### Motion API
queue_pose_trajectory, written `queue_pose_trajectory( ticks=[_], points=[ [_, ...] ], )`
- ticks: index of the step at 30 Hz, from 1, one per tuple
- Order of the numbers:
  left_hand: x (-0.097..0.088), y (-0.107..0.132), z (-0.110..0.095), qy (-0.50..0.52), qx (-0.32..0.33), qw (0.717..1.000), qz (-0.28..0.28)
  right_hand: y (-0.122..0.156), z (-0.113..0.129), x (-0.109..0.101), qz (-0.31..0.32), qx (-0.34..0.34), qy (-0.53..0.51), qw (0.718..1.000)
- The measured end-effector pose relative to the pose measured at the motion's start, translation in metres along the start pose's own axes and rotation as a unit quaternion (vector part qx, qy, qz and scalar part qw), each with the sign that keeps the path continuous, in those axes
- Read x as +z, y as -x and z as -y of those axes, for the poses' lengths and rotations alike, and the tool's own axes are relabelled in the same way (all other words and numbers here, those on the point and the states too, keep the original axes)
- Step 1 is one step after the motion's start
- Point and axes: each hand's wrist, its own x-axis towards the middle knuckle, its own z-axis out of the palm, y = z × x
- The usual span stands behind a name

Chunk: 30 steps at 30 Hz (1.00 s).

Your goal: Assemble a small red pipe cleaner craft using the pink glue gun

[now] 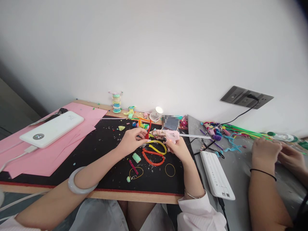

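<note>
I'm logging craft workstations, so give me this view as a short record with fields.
left hand: pinching a red pipe cleaner
right hand: gripping a pink glue gun, its nozzle close to the red pipe cleaner
glue stick: white, jutting from the gun's back
work surface: black mat
left side: white power bank on pink paper
right side: another white power bank on a grey surface; a co-worker's hands
wall: socket panel, black plug inserted
</note>
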Motion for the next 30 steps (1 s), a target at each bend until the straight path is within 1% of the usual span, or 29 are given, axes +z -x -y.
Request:
queue_pose_trajectory(
  ticks=[14,19,21,22,24,27,28,30],
  points=[
    [0.000,0.000,-0.002,0.001,0.004,1.000,0.024,-0.001,-0.004,-0.001,-0.023,-0.018,-0.009,1.000],
    [0.000,0.001,-0.002,0.003,0.004,1.000,0.026,-0.001,-0.001,-0.001,-0.052,-0.036,-0.014,0.998],
    [0.000,0.001,-0.001,0.003,0.004,1.000,0.020,-0.002,0.000,-0.001,-0.095,-0.040,-0.001,0.995],
    [0.000,0.000,-0.001,0.002,0.004,1.000,0.015,-0.002,0.001,-0.002,-0.130,-0.037,0.012,0.991],
    [0.000,0.000,-0.001,0.000,0.002,1.000,0.002,-0.003,0.003,-0.003,-0.221,-0.032,0.039,0.974],
    [-0.001,-0.002,-0.001,0.002,-0.004,1.000,-0.009,-0.004,0.004,-0.009,-0.347,-0.039,0.103,0.931],
    [-0.001,-0.002,-0.002,0.003,-0.005,1.000,-0.010,-0.003,0.004,-0.011,-0.380,-0.028,0.135,0.915],
    [-0.001,-0.002,-0.002,0.004,-0.006,1.000,-0.013,-0.003,0.001,-0.017,-0.427,0.024,0.202,0.881]
  ],
)
